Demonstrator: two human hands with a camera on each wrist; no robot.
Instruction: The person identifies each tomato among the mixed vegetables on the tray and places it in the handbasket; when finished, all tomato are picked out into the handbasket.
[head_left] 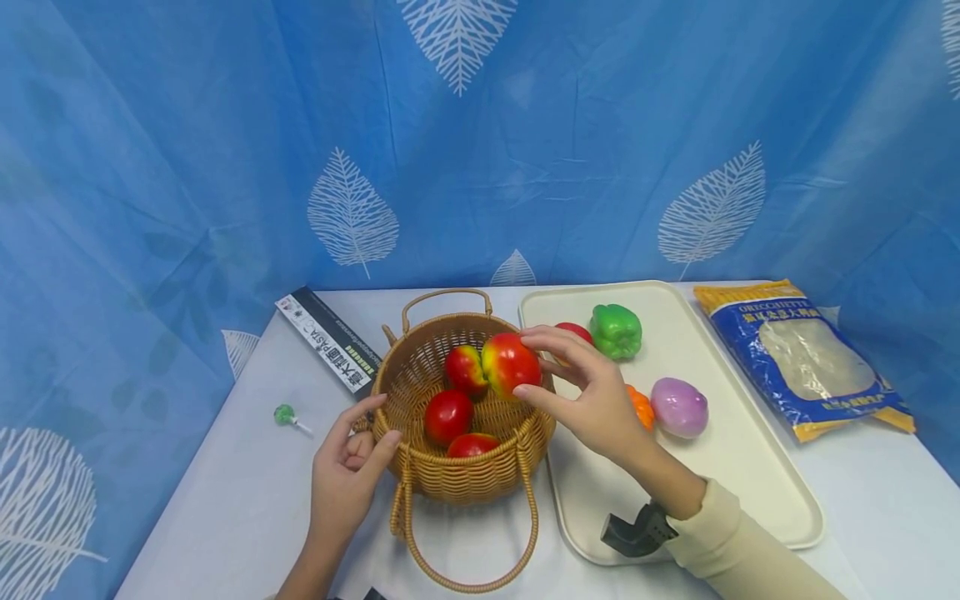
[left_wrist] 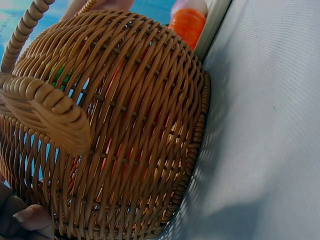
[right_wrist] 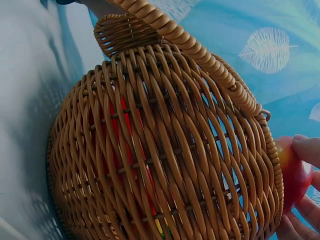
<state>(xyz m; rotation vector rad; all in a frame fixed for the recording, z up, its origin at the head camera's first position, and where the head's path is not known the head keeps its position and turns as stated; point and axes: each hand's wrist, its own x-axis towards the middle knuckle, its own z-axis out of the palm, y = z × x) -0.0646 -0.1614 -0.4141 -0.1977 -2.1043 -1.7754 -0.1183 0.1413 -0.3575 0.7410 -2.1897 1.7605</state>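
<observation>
A round wicker basket [head_left: 465, 483] stands in front of me, its near handle folded down toward me. My right hand [head_left: 592, 392] pinches a red-and-yellow apple [head_left: 512, 367] between thumb and fingers, over the basket's right side. In the right wrist view, that apple [right_wrist: 292, 175] shows past the rim with fingers around it. My left hand [head_left: 345, 467] holds the basket's left rim, thumb at the near side and some fingers curled. Inside the basket lie a red-and-yellow fruit [head_left: 465, 369], a dark red fruit [head_left: 448, 417] and another red fruit [head_left: 472, 445], partly hidden by the rim.
A cream tray [head_left: 735, 483] at right bears a green bell pepper [head_left: 617, 331], a purple onion-like vegetable [head_left: 679, 407], an orange item [head_left: 641, 407] and a red item [head_left: 576, 332]. Beyond it lies a pasta bag [head_left: 810, 358]. At left are a black-and-white pasta box [head_left: 330, 340] and green lollipop [head_left: 285, 414].
</observation>
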